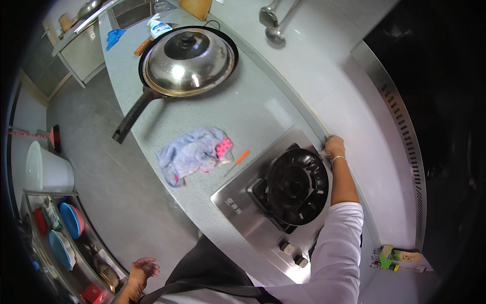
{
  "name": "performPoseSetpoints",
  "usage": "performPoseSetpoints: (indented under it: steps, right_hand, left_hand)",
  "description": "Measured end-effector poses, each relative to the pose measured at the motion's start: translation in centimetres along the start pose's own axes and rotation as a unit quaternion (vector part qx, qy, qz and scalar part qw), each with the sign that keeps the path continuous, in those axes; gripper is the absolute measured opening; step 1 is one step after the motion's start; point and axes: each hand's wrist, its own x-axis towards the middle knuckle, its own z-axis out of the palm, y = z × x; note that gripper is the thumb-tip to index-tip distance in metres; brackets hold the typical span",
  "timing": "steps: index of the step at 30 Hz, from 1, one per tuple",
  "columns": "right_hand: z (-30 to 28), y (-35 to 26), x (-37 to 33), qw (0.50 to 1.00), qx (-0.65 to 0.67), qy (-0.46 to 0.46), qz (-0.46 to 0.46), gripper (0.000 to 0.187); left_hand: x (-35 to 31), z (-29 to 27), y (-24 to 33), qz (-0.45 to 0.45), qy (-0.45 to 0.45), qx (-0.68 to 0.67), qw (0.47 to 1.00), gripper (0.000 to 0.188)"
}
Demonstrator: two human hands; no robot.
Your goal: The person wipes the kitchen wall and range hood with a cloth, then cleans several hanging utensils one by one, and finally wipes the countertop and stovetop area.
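Note:
My right hand (pixel 335 147) reaches past the gas stove (pixel 238 205) to the counter's back edge by the wall. Its fingers are closed, and a bit of something whitish shows beneath them, too small to name. Right beside it on the stove sits a round black burner stand (pixel 296 186). My left hand (pixel 144 270) hangs low at my left side, off the counter, fingers apart and holding nothing. A crumpled blue-grey cloth (pixel 195 152) with pink patches lies left of the stove. Between them rests a thin screwdriver-like tool with an orange handle (pixel 243 156).
A lidded wok (pixel 188 63) stands farther along the counter, its handle (pixel 134 117) jutting over the front edge. Behind it are a spray bottle (pixel 158 25) and a blue cloth (pixel 115 38). Ladles (pixel 275 35) hang on the wall. A shelf rack (pixel 96 248) stands at lower left.

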Motion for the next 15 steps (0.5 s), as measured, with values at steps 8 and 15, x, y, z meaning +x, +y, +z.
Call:
performPoseSetpoints:
  steps: [8,15]
  right_hand:
    - [-3.7,-16.3,-0.1,0.999,-0.038,0.001,0.004,0.029]
    - [-5.4,-30.1,3.9,0.997,-0.063,-0.032,-0.021,0.029]
  left_hand:
    - [5.3,-4.1,14.7,0.043,-0.005,0.075,0.996,0.034]
    - [9.6,-7.5,27.8,0.022,0.005,0.027,0.999,0.028]
